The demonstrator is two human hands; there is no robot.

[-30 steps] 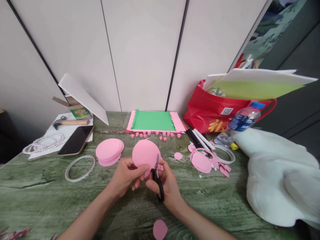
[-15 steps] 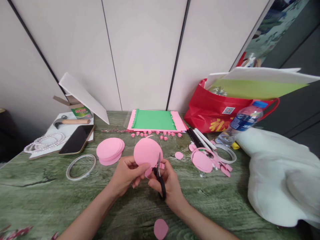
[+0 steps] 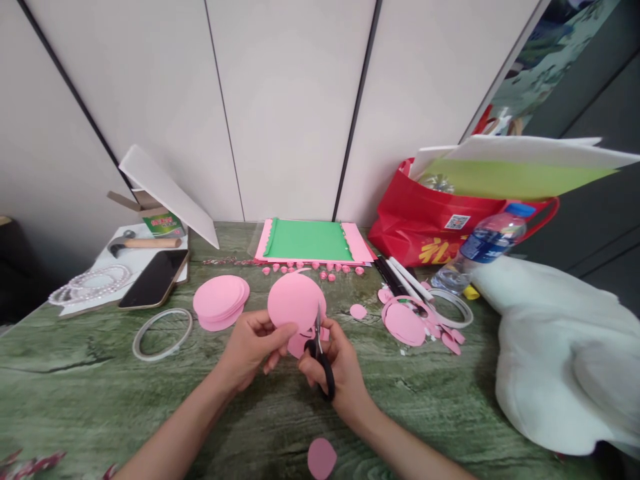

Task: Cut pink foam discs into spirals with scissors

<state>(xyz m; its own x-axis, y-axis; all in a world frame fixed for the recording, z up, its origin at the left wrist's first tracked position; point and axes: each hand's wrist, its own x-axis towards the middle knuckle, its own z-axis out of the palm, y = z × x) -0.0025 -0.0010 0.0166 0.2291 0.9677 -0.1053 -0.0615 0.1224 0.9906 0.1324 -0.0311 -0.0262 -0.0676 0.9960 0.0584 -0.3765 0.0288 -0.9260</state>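
Observation:
Between the thumb and fingers of my left hand [image 3: 256, 348] is a round pink paper disc [image 3: 294, 300], held up above the table. My right hand [image 3: 337, 367] grips black-handled scissors [image 3: 324, 365], whose blades point upward and lie across the disc's right edge. A thin curled strip of pink paper stands at the disc's top. More pink paper shows below the disc, partly hidden by my fingers. To the left rests a stack of pink paper circles [image 3: 220, 299]. A small pink petal-shaped piece [image 3: 321, 458] lies near the front edge of the view.
Small pink rolled pieces line up before a green sheet [image 3: 307, 239]. On the left are a tape roll [image 3: 145, 333], phone [image 3: 154, 279], hammer [image 3: 150, 243] and bead strings [image 3: 90, 285]. Right: paper scraps [image 3: 405, 323], pens, a red bag [image 3: 400, 220], bottle [image 3: 487, 243] and white plush [image 3: 550, 353].
The scissors and right hand have shifted very slightly, with the blades a little differently angled at the disc's edge. The left hand still holds the disc in nearly the same place.

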